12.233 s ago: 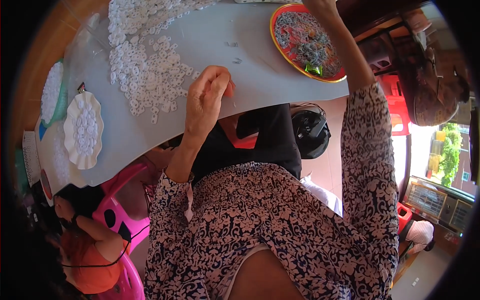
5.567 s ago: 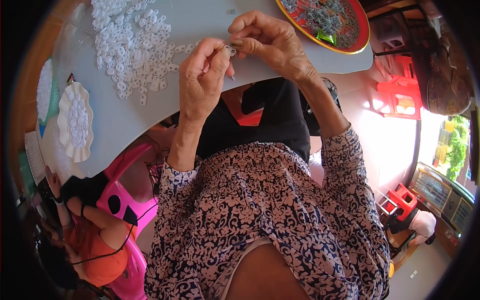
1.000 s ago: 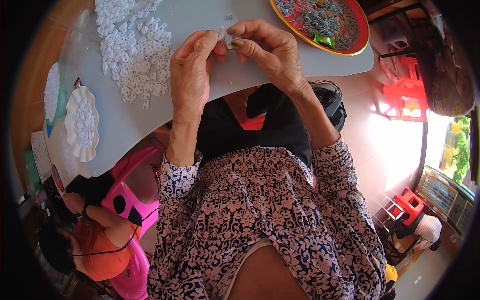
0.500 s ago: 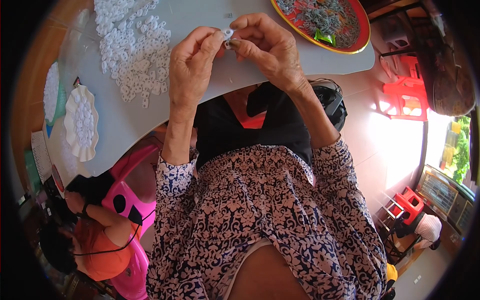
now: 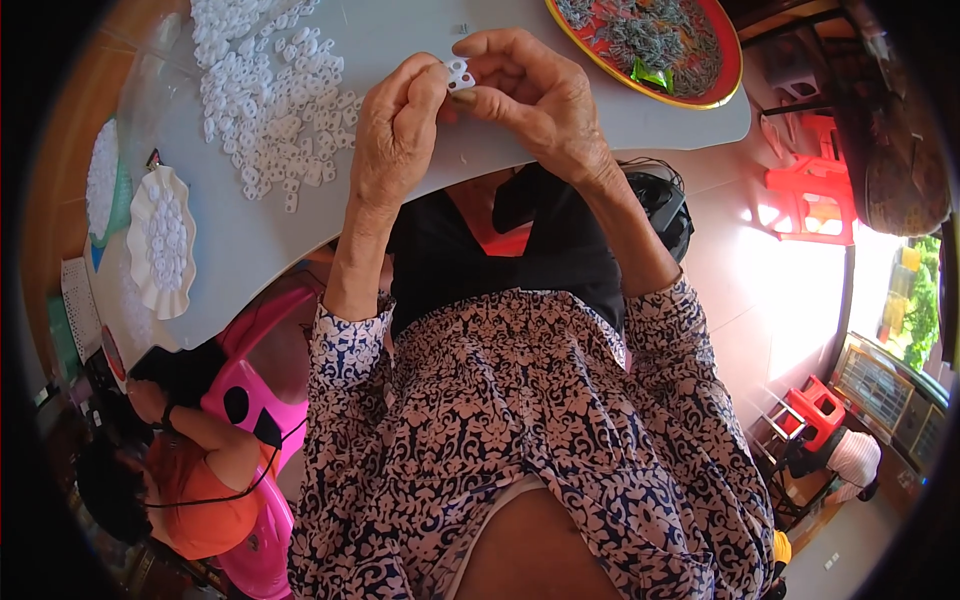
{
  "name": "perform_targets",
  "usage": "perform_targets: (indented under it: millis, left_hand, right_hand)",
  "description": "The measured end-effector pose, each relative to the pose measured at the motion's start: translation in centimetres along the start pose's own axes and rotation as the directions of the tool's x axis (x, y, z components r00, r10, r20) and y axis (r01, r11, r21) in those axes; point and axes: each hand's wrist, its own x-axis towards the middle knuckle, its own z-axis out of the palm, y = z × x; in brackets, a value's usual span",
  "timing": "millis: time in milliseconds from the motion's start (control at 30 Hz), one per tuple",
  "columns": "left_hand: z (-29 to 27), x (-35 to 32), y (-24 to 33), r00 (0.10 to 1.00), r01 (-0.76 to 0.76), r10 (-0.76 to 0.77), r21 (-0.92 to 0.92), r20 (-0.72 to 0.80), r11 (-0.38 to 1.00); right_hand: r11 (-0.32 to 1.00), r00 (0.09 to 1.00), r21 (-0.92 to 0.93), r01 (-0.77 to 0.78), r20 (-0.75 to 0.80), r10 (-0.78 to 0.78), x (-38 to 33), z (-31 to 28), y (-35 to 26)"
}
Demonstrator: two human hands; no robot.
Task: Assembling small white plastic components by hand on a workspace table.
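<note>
Head view, hands and held item.
- Left hand (image 5: 395, 125): raised over the near edge of the table, back of the hand uppermost; thumb and forefinger pinch a small white plastic piece (image 5: 459, 76) at its left side.
- Right hand (image 5: 545, 105): opposite the left, thumb along the lower edge of the same piece; forefinger arched above, its tip apart from the thumb. Whether the other fingers close on the piece from behind cannot be told.
- Small white plastic piece: between the two hands, above the tabletop; dark holes visible; whether one part or two joined cannot be told.

Head view, tabletop.
- Table (image 5: 245, 260): grey, curved near edge.
- Heap of white pieces (image 5: 265, 115): loose, spread left of the left hand, each piece holed.
- Tray (image 5: 725, 40): round, red, gold rim, at the right end; bears a tangle of grey metal pieces (image 5: 640, 42) and one shiny green packet (image 5: 652, 77).
- Dish (image 5: 143, 235): cream, wavy rim, at the left; white pieces lie in it.
- Green container (image 5: 123, 195): beyond the dish at the far left, filled with small white items.
- Metal bit (image 5: 459, 29): small, grey, lying beyond the hands.

Head view, surroundings.
- Co-worker (image 5: 210, 505): orange top, lower left, beside a pink chair (image 5: 270, 395).
- Stool (image 5: 812, 200): red, on the floor at right.
- Black bag-like object (image 5: 667, 215): below the table edge, right of the lap.
</note>
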Motion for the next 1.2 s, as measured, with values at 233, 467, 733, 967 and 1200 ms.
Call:
perform_targets:
  millis: [233, 467, 733, 967, 1200]
  left_hand:
    - [-0.3, 0.0, -0.5, 1.0, -0.005, 0.005, -0.007, 0.03, 1.0]
    - [-0.2, -0.2, -0.3, 0.998, -0.051, 0.05, 0.041, 0.032, 0.998]
    - [-0.6, -0.1, -0.7, 0.993, -0.057, 0.056, 0.009, 0.108, 0.998]
    - [-0.9, -0.1, -1.0, 0.985, -0.065, 0.061, 0.019, 0.164, 0.998]
    - [-0.7, -0.2, -0.8, 0.979, -0.07, 0.063, 0.03, 0.194, 0.997]
  right_hand:
    - [0.995, 1.0, -0.095, 0.015, 0.025, -0.013, -0.1, 0.0, 1.0]
    - [0.978, 0.999, -0.207, 0.035, 0.022, -0.031, -0.2, -0.1, 0.9]
    - [0.965, 0.996, -0.26, 0.027, 0.094, -0.003, -0.7, -0.3, 0.2]
    - [0.922, 0.993, -0.371, 0.114, 0.039, -0.107, -0.8, -0.1, 0.3]
    - [0.859, 0.978, -0.469, 0.206, 0.064, -0.2, -0.9, 0.1, -0.1]
